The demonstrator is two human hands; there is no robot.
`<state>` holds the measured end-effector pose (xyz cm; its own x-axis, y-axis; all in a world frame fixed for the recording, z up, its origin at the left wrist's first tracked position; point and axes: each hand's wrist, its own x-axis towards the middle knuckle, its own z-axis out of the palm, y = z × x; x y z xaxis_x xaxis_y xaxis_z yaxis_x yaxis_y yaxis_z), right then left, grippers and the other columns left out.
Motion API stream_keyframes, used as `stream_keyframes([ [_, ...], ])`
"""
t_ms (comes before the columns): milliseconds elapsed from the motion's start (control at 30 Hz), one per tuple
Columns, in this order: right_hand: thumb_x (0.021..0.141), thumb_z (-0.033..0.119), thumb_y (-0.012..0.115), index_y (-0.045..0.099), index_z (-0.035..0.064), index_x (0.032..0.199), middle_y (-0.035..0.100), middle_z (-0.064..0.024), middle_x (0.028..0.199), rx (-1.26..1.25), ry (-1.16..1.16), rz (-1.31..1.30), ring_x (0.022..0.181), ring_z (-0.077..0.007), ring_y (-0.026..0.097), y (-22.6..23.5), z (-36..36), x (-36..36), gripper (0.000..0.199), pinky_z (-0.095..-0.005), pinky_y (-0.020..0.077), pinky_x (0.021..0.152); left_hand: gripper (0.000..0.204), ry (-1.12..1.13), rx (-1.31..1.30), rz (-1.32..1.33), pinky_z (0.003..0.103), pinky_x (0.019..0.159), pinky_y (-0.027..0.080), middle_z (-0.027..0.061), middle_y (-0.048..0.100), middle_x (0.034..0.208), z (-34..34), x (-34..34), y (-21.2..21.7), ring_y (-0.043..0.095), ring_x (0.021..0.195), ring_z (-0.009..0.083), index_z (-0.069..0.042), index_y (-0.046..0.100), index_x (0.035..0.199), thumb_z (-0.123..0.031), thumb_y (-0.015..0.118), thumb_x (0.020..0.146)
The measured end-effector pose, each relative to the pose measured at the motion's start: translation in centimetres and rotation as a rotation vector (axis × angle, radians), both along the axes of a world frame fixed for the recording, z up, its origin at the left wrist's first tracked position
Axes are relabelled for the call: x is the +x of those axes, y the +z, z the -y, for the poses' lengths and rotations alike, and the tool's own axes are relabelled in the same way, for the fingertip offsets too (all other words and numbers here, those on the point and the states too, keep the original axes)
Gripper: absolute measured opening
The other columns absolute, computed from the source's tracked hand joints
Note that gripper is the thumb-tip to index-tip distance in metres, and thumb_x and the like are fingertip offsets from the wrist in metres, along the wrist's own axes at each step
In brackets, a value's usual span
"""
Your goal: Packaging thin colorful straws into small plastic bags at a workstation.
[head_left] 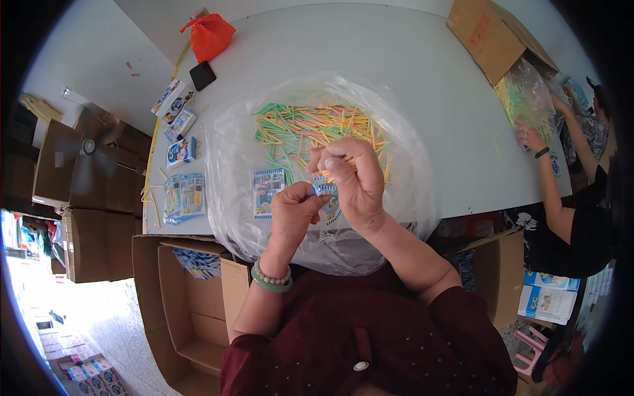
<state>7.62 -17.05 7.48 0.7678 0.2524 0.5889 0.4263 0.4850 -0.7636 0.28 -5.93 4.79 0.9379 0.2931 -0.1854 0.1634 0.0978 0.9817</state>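
My left hand (pixel 294 210) pinches a small blue-and-white packet (pixel 323 189) by its upper part, in front of my chest. Just above it, my right hand (pixel 360 188) is closed around a bunch of thin yellowish sticks (pixel 325 175), whose lower ends are close to the packet's top. Whether they reach inside is hidden by the fingers. Beyond both hands spreads a loose pile of thin green, yellow and pink sticks (pixel 310 125) on a large clear plastic sheet (pixel 231 132). Another blue-and-white packet (pixel 264 198) lies flat on the plastic, left of my hands.
Filled packets (pixel 185 198) and small boxes (pixel 179 152) lie along the table's left side, with a black flat object (pixel 202 76) and a red bag (pixel 211 36) beyond. An open carton (pixel 198 297) stands below left. At right, another person's hand (pixel 531 138) handles sticks beside a tipped carton (pixel 495 39).
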Motion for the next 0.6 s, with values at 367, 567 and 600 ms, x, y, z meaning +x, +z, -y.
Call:
stream_keyframes([
  [367, 0.095, 0.006, 0.049, 0.048, 0.0012, 0.105, 0.054, -0.0078, 0.081, -0.107, -0.082, -0.152, 0.074, -0.0162, 0.057, -2.0, 2.4, -1.4, 0.011, -0.0297, 0.0491, 0.072, 0.009, -0.176, -0.156, 0.002, 0.020, 0.048, 0.045, 0.0003, 0.060, 0.067, 0.4, -0.2, -0.7, 0.055, 0.052, 0.0076, -0.001, 0.063, 0.080, -0.008, 0.067, 0.085],
  [567, 0.095, 0.007, 0.048, 0.049, 0.0013, 0.099, 0.052, -0.0063, 0.076, -0.079, -0.025, -0.251, 0.074, -0.0162, 0.056, -1.7, 3.5, -1.1, 0.007, -0.0300, 0.0480, 0.072, 0.009, -0.191, -0.147, -0.001, 0.021, 0.049, 0.045, 0.0014, 0.062, 0.068, 0.7, -0.3, -1.2, 0.056, 0.053, 0.0077, -0.001, 0.065, 0.083, -0.009, 0.067, 0.086],
  [600, 0.095, 0.007, 0.048, 0.049, 0.0013, 0.099, 0.052, -0.0063, 0.076, -0.078, -0.026, -0.251, 0.074, -0.0162, 0.056, -1.7, 3.6, -1.0, 0.007, -0.0300, 0.0480, 0.072, 0.009, -0.194, -0.154, -0.001, 0.020, 0.050, 0.045, 0.0016, 0.062, 0.069, 0.7, -0.3, -1.2, 0.056, 0.054, 0.0077, -0.001, 0.065, 0.083, -0.009, 0.067, 0.086],
])
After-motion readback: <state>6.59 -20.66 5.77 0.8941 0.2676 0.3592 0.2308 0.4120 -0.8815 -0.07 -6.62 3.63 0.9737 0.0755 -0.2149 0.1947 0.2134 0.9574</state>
